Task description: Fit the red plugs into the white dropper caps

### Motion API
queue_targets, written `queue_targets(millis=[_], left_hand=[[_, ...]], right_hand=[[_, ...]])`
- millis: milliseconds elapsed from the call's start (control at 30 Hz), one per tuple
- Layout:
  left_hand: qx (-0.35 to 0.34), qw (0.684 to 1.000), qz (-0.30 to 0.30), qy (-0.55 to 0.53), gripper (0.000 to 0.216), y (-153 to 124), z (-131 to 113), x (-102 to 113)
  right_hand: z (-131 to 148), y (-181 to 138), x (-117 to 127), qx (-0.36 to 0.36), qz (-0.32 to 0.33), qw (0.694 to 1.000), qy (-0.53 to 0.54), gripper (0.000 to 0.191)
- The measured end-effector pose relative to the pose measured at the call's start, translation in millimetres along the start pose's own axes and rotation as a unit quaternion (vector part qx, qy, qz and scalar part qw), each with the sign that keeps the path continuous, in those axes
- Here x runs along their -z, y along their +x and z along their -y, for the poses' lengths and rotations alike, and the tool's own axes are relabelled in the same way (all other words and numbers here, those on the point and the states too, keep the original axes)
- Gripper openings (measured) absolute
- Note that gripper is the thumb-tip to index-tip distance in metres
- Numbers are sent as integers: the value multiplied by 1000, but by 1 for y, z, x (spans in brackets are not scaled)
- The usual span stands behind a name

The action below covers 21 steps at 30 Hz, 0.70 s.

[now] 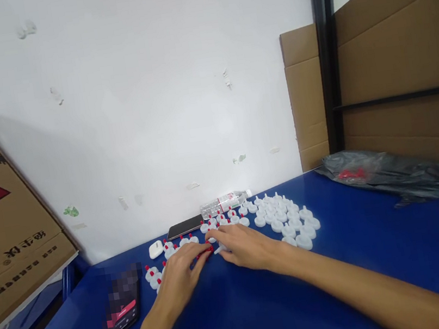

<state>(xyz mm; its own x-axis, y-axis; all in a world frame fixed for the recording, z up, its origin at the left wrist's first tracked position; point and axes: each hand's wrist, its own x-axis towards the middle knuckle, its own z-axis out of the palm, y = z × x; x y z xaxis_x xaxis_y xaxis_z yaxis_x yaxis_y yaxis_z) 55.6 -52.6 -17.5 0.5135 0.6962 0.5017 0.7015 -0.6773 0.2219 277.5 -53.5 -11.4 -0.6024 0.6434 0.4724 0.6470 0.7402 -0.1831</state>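
My left hand (181,270) is closed, with its thumb and index finger around small red tip caps (205,252). How many of these it grips, and whether some lie on the table, I cannot tell. Beside it my right hand (243,244) is closed on a white nozzle cap (221,248), tilted with its spout toward the left hand. White nozzle caps with red tips (168,247) stand around and behind the left hand, some hidden by both hands. To the right, a cluster of white nozzle caps without red tips (280,215) covers part of the table.
On the blue table (242,315) lie a cabled phone (122,305), a white earbud case (156,249), a dark phone (185,227) and a clear water bottle (225,203). A grey plastic bag (389,172) with red pieces is at right. Cardboard (8,218) stands at left.
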Motion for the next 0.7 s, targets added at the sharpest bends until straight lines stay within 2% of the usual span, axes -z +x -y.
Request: queue_targets(millis=[233,333,500,600,700], left_hand=[[-5,1000,3,-15,24,0,-4,-6],[4,999,-9,-31,24,-1,-7,-7],[103,989,-47,-94,18,0,-12,-3],[164,963,-52,-207,23,3,-15,3],[195,933,-22,-301,33,6,-17,7]], right_hand=[[-2,2,-5,3,-26,1000,14,18],[-2,3,-8,4,-30,999,23,16],[1,3,-7,28,-68,996,46,21],[2,3,-6,48,-98,993,54,13],[1,4,-6,61,-125,989,46,9]])
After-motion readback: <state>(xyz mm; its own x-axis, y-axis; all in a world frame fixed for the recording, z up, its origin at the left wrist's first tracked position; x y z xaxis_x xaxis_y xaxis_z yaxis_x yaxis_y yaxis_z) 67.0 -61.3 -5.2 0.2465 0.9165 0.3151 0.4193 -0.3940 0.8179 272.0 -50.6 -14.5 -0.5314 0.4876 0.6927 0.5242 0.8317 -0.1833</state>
